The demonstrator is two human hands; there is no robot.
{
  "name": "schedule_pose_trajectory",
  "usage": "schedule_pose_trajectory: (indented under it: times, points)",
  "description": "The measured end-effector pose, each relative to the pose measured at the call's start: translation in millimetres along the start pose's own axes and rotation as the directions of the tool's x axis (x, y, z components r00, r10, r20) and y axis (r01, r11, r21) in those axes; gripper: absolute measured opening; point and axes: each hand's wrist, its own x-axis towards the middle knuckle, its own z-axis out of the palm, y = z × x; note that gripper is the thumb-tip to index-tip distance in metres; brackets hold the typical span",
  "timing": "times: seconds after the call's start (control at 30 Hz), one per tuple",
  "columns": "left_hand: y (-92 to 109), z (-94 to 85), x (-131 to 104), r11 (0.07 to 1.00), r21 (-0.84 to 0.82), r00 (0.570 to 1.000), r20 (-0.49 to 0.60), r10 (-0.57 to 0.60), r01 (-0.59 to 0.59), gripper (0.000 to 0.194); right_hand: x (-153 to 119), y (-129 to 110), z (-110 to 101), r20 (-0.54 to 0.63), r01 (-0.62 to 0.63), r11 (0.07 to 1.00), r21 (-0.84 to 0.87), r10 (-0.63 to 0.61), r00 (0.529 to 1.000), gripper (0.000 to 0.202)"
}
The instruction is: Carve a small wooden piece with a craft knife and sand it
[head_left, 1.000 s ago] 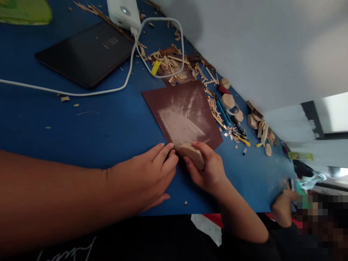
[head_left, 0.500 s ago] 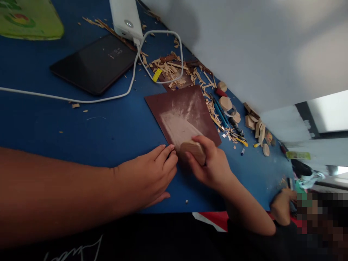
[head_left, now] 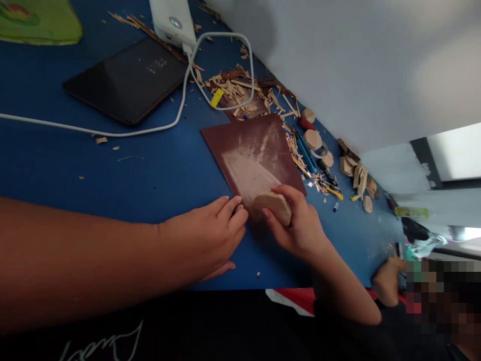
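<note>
A brown sheet of sandpaper (head_left: 263, 145), with a pale dusty patch, lies on the blue table. My right hand (head_left: 296, 220) is closed around a flat, many-sided wood piece (head_left: 273, 206), tilted over the sheet's near edge. Whether the wood touches the sheet is hard to tell. At the sheet's near-left edge, my left hand (head_left: 218, 233) rests palm down with fingers bent together, fingertips holding that edge, thumb apart. Its palm and the sheet's near corner are hidden.
A tablet (head_left: 128, 80), white power bank (head_left: 173, 22) and looping cable (head_left: 139, 134) lie to the left. Wood shavings (head_left: 236, 90), blue pens (head_left: 305, 153) and wood pieces (head_left: 351, 165) line the wall. A person's hand (head_left: 387, 283) rests at the far right.
My right hand has shifted slightly right with the wood piece, which now shows more of its flat face. My left hand stays at the sandpaper's edge. The view has moved slightly.
</note>
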Motion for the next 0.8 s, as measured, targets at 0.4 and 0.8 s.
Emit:
schedule_pose_trajectory:
  times: [0.4, 0.8]
  points:
    - [-1, 1.9, 0, 1.000, -0.013, 1.000, 0.009, 0.016, -0.016, 0.071, 1, -6, -22, 0.193, -0.019, 0.996, -0.082, 0.034, 0.981, 0.046]
    - [-3, -2.2, -1, 1.000, -0.003, 1.000, 0.024, 0.017, -0.017, 0.072, 3, -1, -34, 0.269, -0.015, 0.996, -0.089, 0.039, 0.962, 0.044]
